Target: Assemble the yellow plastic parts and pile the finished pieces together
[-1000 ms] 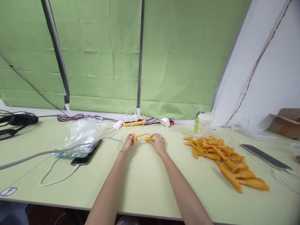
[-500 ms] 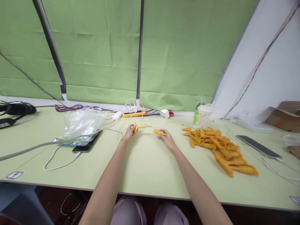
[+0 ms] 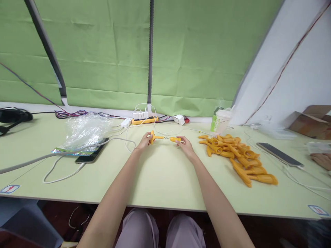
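My left hand (image 3: 146, 140) is closed on the yellow handle of a corkscrew (image 3: 158, 137), whose metal spiral points right. Between finger and thumb, my right hand (image 3: 185, 145) pinches a small yellow tapered piece (image 3: 175, 139). The tip of the spiral is at the left end of that piece; whether it goes inside I cannot tell. Both hands are held over the middle of the table. To the right of my right hand lies a heap of orange-yellow plastic parts (image 3: 234, 151), some hollow and some forked.
Left on the table (image 3: 165, 182) are clear plastic wrap (image 3: 86, 132) and a dark phone (image 3: 90, 158) on a cable. A power strip (image 3: 144, 120) and a lidded cup (image 3: 222, 120) stand behind. At right are another phone (image 3: 279, 154) and a cardboard box (image 3: 314, 122).
My right hand has brought the tapered piece up to the spiral, closing the gap between them. The corkscrew is now held level. The whole view has shifted slightly.
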`<state>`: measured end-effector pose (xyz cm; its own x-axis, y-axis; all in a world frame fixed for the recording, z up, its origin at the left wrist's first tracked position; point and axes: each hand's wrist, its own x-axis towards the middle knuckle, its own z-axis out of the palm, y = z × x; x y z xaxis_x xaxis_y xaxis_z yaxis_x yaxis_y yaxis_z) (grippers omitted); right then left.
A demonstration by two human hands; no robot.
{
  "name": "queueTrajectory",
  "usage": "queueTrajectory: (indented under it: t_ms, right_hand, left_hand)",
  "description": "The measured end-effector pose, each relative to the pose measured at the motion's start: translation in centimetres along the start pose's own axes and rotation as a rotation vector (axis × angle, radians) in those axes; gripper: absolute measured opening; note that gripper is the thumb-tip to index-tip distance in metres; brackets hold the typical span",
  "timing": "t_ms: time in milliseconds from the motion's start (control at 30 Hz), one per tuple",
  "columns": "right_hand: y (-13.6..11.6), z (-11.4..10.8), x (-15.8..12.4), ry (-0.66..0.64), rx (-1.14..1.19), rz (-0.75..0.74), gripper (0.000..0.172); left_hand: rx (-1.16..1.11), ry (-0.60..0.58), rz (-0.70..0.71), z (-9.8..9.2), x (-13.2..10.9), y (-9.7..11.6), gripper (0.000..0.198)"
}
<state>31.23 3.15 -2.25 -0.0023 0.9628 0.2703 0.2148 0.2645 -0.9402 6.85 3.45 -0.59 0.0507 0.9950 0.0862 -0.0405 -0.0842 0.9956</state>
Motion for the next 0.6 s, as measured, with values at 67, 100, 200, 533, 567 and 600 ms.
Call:
queueTrajectory:
  t_ms: [67, 100, 200, 533, 567, 600]
  right_hand:
    - [-0.1, 0.3, -0.2, -0.014, -0.012, -0.004, 0.044]
    - [-0.2, 0.4, -0.3, -0.022, -0.015, -0.005, 0.043]
    - [-0.5, 0.7, -0.5, -0.055, 0.005, 0.003, 0.039]
    - [-1.9, -0.6, -1.0, -0.302, 0.184, 0.117, 0.039]
    - [-1.9, -0.7, -1.0, -0.303, 0.158, 0.145, 0.036]
    - [-1.9, -0.7, -1.0, -0.296, 0.124, 0.171, 0.037]
  left_hand:
    - [0.013, -0.026, 0.009, 0.5, -0.2, 0.2, 0.025]
    - [0.025, -0.043, 0.014, 0.8, -0.4, 0.2, 0.025]
    - [0.053, -0.075, 0.01, 1.6, -0.7, 0.3, 0.025]
    - [0.026, -0.093, 0.055, 1.1, -0.5, 0.3, 0.03]
    - [0.026, -0.102, 0.068, 1.0, -0.5, 0.4, 0.031]
    - [0.026, -0.112, 0.083, 1.0, -0.6, 0.5, 0.032]
